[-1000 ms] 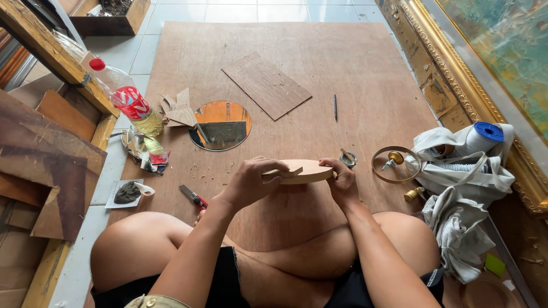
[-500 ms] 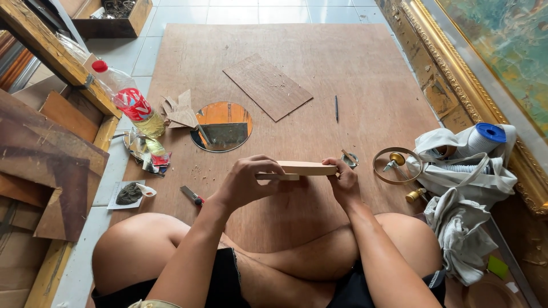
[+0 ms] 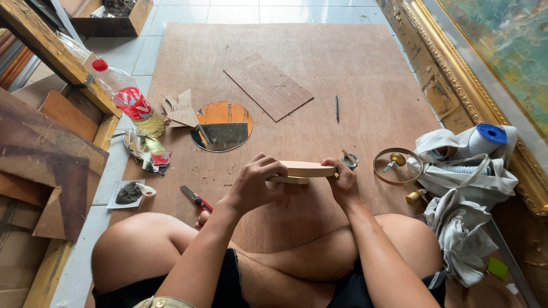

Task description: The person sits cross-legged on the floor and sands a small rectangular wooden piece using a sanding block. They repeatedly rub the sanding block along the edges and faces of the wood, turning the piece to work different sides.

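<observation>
I sit cross-legged on a large brown plywood sheet (image 3: 354, 68). Between both hands I hold a pale, flat rounded wooden piece (image 3: 305, 169), seen edge-on and roughly level. My left hand (image 3: 255, 181) grips its left end with curled fingers. My right hand (image 3: 341, 179) pinches its right end. A red-handled utility knife (image 3: 196, 199) lies on the sheet just left of my left wrist.
A round mirror (image 3: 222, 126), wood scraps (image 3: 181, 108) and a plastic bottle (image 3: 131, 100) lie at the left. A thin rectangular board (image 3: 268, 86) and a pencil (image 3: 337, 108) lie farther out. Cloth bags (image 3: 465, 171), a brass ring (image 3: 397, 166) and a gilded picture frame (image 3: 456, 74) crowd the right.
The wooden piece has tipped from a tilted face-up angle to edge-on and level, and both hands have risen slightly with it.
</observation>
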